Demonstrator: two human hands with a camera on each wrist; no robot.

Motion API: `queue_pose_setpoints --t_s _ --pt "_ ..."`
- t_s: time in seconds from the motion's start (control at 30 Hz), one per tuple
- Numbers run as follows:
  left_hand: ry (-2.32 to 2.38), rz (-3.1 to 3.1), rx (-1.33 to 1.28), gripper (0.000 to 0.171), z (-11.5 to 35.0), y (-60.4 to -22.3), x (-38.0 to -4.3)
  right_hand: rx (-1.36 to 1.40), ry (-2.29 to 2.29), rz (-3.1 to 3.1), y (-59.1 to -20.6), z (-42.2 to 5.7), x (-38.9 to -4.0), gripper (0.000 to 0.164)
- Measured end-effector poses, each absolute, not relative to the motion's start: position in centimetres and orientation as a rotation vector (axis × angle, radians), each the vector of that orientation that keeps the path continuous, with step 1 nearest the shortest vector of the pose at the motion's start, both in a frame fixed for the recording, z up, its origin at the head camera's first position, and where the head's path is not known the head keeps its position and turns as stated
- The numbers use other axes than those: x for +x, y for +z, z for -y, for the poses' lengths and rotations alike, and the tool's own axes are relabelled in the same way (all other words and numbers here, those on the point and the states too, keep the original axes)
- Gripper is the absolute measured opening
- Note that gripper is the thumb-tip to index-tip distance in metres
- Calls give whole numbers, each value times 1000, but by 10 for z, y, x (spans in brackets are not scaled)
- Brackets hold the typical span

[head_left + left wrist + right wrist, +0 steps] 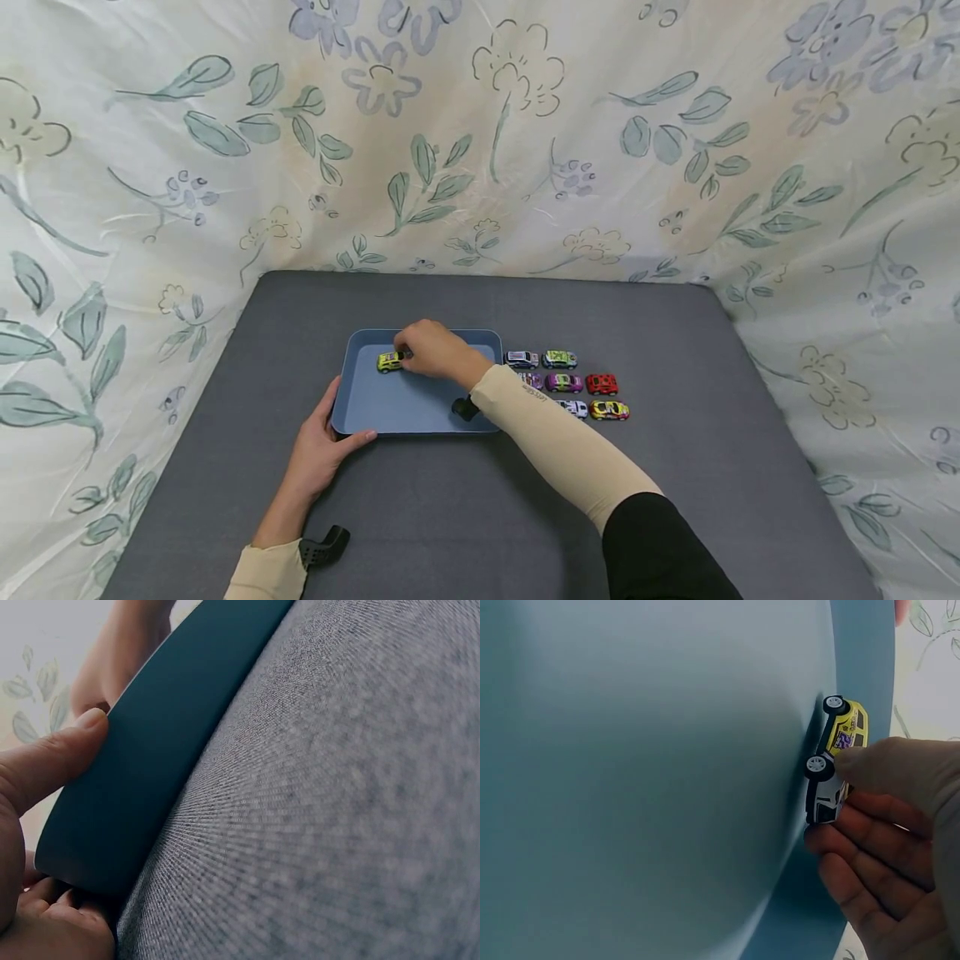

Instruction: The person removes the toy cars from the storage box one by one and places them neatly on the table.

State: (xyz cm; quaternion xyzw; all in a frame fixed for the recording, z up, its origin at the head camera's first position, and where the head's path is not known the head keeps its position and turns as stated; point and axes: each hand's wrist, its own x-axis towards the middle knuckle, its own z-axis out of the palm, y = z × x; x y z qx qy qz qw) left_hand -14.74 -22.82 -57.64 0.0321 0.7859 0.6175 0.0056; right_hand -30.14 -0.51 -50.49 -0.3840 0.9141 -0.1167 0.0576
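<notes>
My right hand (pixel 432 348) pinches a yellow toy car (pixel 390 362) over the left part of a blue tray (pixel 420 432). In the right wrist view, the thumb presses the side of the toy car (pixel 844 739), which has black wheels and a silvery end, close to the tray wall (pixel 862 660). My left hand (pixel 318 446) grips the tray's near left corner. In the left wrist view its thumb (pixel 79 742) lies on the rim, while the other fingers (pixel 67 911) curl at the corner's outer side.
Just right of the tray, several toy cars stand in rows, among them a red one (pixel 602 384), a purple one (pixel 564 382) and a yellow-and-red one (pixel 610 410). My right forearm hides part of the rows. A grey cloth (pixel 450 517) covers the table; a floral curtain (pixel 480 150) hangs behind.
</notes>
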Motion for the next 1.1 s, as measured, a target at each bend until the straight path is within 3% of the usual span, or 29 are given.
queue_pose_setpoints --t_s 1.1 --pt "1875 -2514 112 115 231 -573 -151 -1099 -442 -2903 -469 -74 -280 20"
